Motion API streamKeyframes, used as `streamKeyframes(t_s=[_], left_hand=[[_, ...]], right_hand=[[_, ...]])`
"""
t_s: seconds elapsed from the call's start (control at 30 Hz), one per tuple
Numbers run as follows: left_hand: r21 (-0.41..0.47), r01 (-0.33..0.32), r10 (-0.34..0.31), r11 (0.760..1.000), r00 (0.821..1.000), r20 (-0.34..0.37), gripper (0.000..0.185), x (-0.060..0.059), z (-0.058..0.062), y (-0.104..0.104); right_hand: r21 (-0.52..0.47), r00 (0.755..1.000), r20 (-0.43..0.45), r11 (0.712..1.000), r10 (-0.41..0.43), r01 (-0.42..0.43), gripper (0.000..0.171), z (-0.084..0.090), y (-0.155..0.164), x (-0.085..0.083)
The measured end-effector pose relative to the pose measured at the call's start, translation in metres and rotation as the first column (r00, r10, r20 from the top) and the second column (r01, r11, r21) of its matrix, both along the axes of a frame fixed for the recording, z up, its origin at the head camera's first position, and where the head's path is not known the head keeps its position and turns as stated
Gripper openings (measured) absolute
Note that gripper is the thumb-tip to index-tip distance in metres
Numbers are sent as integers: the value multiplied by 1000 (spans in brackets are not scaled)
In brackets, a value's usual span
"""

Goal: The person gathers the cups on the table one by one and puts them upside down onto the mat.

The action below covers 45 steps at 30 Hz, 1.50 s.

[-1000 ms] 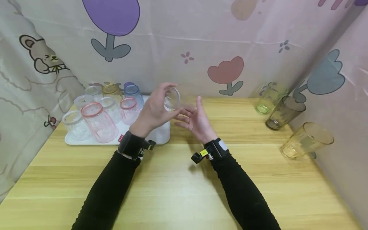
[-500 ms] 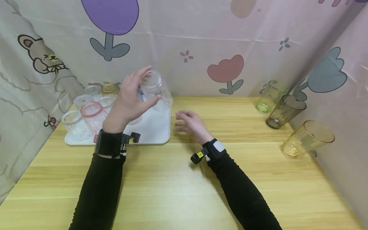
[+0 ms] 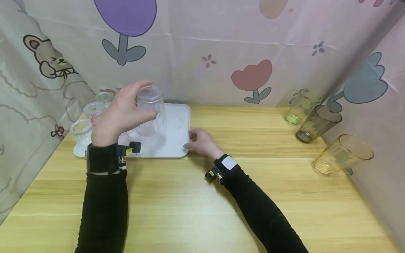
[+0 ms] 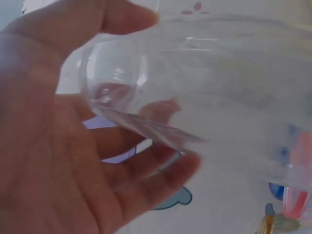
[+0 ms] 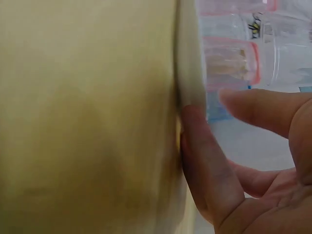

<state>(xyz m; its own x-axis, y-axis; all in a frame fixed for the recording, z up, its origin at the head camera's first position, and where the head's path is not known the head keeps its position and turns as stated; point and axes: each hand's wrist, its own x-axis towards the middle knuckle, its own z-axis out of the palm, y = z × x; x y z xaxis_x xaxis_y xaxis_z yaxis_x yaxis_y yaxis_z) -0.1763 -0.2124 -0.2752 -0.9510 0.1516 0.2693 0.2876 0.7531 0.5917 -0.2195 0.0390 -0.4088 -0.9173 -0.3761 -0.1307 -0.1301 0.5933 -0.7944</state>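
Pale wooden tabletop (image 3: 202, 196) before a flower-print curtain. Left hand (image 3: 121, 114), fingers curled around an inverted clear plastic cup (image 3: 150, 105), holds it above the white tray (image 3: 177, 142); in the left wrist view the fingers (image 4: 161, 180) wrap its wall. Right hand (image 3: 200, 142), fingers extended, rests against the tray's near right edge. A good placement keeps the rim level, lowers it onto bare tray beside the pink-rimmed cup (image 5: 229, 66), and steadies the tray.
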Motion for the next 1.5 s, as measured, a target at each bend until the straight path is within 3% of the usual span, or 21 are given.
streamKeyframes(t_s=[0.17,0.47,0.83,1.13,1.5], left_hand=[[-41,-3,8,999,994,108,81,1,2,-9],[-118,-4,33,993,970,240,79,3,2,-13],[-189,-11,77,982,935,347,84,2,0,-18],[-213,14,73,977,915,397,83,-2,-5,-22],[-233,17,78,972,916,392,77,-3,-8,-26]], right_hand=[[45,998,-57,999,28,-26,66,0,-4,1],[64,997,-64,998,32,-28,63,3,-4,5],[51,998,-62,998,32,-29,63,1,-3,5],[46,997,-66,999,31,-28,63,-3,-3,3],[30,998,-59,999,32,-31,63,-3,-3,3]])
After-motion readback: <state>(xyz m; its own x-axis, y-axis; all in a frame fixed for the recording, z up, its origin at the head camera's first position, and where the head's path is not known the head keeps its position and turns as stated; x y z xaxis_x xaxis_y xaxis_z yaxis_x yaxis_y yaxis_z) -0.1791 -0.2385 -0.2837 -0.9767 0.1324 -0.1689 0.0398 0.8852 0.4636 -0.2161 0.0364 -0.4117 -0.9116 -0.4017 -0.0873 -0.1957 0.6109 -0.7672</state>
